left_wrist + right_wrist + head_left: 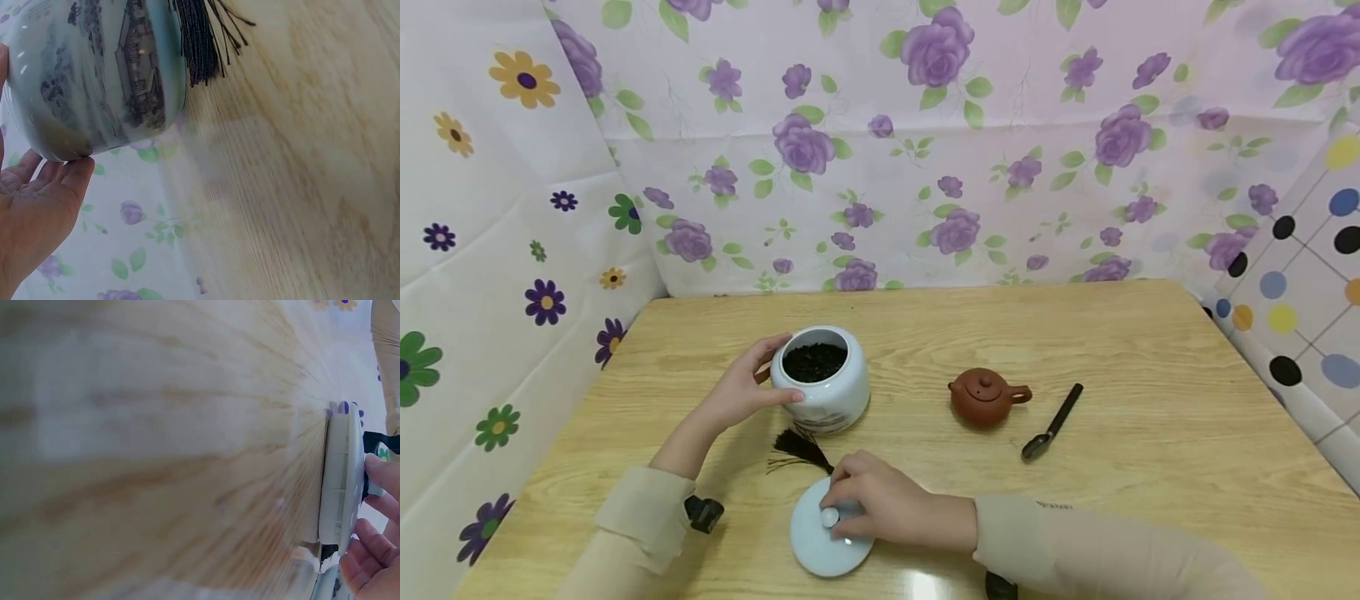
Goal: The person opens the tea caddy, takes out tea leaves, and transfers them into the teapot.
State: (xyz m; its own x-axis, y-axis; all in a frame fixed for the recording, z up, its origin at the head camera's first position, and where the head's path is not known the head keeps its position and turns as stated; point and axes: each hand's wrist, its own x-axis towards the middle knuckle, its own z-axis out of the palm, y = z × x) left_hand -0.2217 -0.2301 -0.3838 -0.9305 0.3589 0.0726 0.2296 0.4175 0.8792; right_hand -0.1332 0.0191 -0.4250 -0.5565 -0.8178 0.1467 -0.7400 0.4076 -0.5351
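A white porcelain tea jar (838,404) with a painted landscape stands uncovered at left of centre, dark dried leaves (815,362) inside it. My left hand (747,387) holds its left side, thumb at the front near the rim and fingers around the back. Nearer to me, my right hand (891,504) pinches the knob (830,517) of the jar's pale round lid (823,557) between thumb and fingers. The lid is level, at or very close to the tabletop; I cannot tell if it touches. A black tassel (801,447) lies between lid and jar.
Right of the jar sits a small reddish-brown clay teapot (983,400), handle to the right. Beside it lies a black-handled scoop (1052,423) on the wooden table (1150,350). Flowered sheets (880,208) hang behind and at the sides.
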